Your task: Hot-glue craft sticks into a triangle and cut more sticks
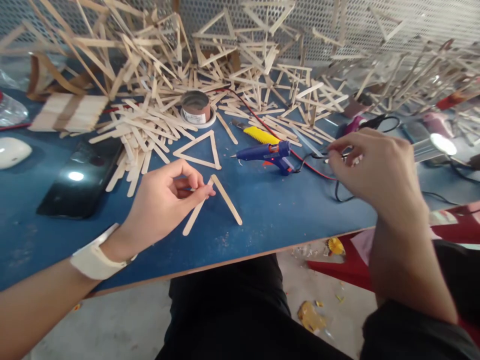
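The open V of two wooden sticks point(227, 200) is on the near side of the blue counter point(285, 205), in front of me. Its corner points away from me and its mouth opens back toward the counter's near edge; one leg slants down to the left, the other down to the right. My left hand point(157, 205) is the nearer one by far: it comes in from the left, with thumb and fingers closed on the left leg just below the corner, partly hiding it. The right leg lies outside my grip. The sticks are pale, flat and slim, with rounded ends; I can't tell whether glue binds them where they meet.

Just beyond the corner lies a closed triangle of the same sticks point(215, 149). To its right is the blue glue gun point(262, 151), its long axis running across my view, nozzle to the left and near the triangle. My right hand point(382, 170) is raised past the gun's back end, well apart from the V, its thumb and fingertips narrowly spaced; whether they hold anything small, I can't tell.

Farther out, a yellow-handled cutter point(262, 135) lies behind the gun, a roll of tape point(195, 106) stands behind the triangle, and a heap of loose sticks point(142, 125) spreads to the left, beside a dark phone point(80, 180).
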The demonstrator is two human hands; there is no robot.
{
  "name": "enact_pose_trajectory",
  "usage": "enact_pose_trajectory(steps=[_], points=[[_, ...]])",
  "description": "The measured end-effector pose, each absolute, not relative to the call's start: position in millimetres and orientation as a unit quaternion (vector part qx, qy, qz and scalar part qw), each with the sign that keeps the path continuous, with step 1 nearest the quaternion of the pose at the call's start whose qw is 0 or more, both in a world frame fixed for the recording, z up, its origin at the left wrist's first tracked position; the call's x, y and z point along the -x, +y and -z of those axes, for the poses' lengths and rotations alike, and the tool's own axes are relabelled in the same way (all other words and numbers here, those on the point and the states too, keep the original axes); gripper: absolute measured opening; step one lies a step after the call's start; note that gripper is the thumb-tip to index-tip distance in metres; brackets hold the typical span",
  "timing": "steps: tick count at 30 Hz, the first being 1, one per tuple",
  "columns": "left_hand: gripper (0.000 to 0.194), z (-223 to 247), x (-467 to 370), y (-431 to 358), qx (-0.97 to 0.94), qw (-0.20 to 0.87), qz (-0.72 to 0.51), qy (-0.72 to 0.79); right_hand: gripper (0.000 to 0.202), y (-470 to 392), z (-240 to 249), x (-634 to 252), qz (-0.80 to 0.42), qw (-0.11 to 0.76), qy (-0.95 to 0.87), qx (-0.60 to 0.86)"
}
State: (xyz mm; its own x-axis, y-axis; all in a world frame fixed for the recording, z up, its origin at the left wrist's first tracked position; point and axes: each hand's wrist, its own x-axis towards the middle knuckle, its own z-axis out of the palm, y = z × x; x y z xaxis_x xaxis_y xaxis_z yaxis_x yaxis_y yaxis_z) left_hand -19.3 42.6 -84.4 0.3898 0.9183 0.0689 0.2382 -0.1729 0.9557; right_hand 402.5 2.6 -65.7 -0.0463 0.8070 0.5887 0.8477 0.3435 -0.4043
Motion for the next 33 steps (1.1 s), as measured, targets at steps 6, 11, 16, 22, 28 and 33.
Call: enact_pose_trajectory(steps=[6, 11, 16, 22, 28, 33], points=[[0.036, 88.2, 18.1, 44.1, -0.711, 0.429, -0.360, 0.426, 0.038, 76.6, 103.6, -453.3, -0.050, 0.362, -0.727, 0.582], [0.030, 87.0, 20.9, 47.1, -0.801, 0.302, -0.329, 0.399, 0.044, 100.3, 104.2, -460.0, -0.096, 0.381, -0.729, 0.561], [0.026, 83.4, 24.3, 48.6, -0.871, 0.208, -0.271, 0.353, 0.040, 89.1, 89.9, -453.7, -0.090, 0.488, -0.688, 0.530], [0.022, 84.1, 21.6, 50.7, -0.897, 0.140, -0.247, 0.338, 0.046, 67.2, 70.1, -408.9, -0.264, 0.636, -0.614, 0.386], [0.017, 68.3, -11.1, 68.7, -0.911, 0.097, -0.260, 0.304, 0.030, 45.9, 72.7, -373.8, -0.249, 0.656, -0.590, 0.399], [0.033, 54.1, -60.3, 100.5, -0.924, 0.134, -0.230, 0.275, 0.029, 42.1, 91.8, -365.3, -0.236, 0.670, -0.569, 0.415]])
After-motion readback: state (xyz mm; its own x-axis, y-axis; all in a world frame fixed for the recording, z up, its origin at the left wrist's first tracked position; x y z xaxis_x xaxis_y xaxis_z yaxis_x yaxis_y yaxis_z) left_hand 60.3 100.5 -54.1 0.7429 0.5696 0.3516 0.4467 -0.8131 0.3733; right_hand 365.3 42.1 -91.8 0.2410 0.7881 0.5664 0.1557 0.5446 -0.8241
